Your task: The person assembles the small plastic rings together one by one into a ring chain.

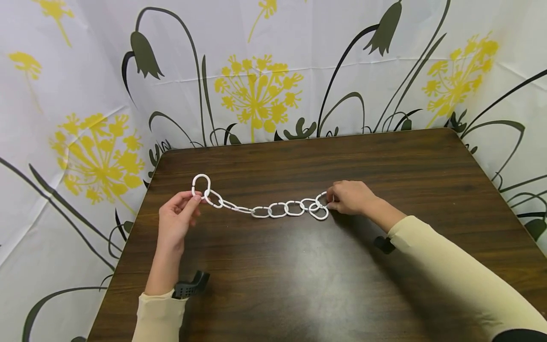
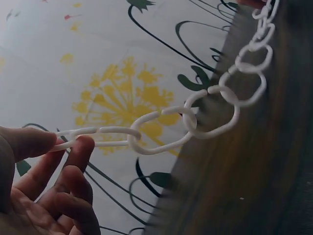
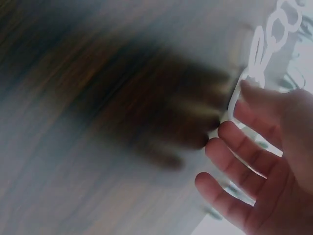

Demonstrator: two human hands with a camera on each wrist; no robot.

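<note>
A white plastic chain [image 1: 278, 210] of oval links stretches between both hands above the dark table. At its left end, my left hand [image 1: 176, 216] pinches a link between thumb and fingertips, and the end link stands up above the fingers. The left wrist view shows the chain [image 2: 164, 132] sloping away from that pinch, each link with a small gap. My right hand [image 1: 351, 197] pinches a link at the right end, where several links bunch together. In the right wrist view, thumb and forefinger hold the link [image 3: 234, 100] while the other fingers [image 3: 237, 171] extend loosely.
Beneath the hands lies a dark wood-grain table [image 1: 273, 285] with a glossy reflection at its middle. Behind it and at its sides hangs a white curtain [image 1: 316, 28] printed with yellow flowers and grey-green stems. Each wrist wears a black camera mount [image 1: 191, 285].
</note>
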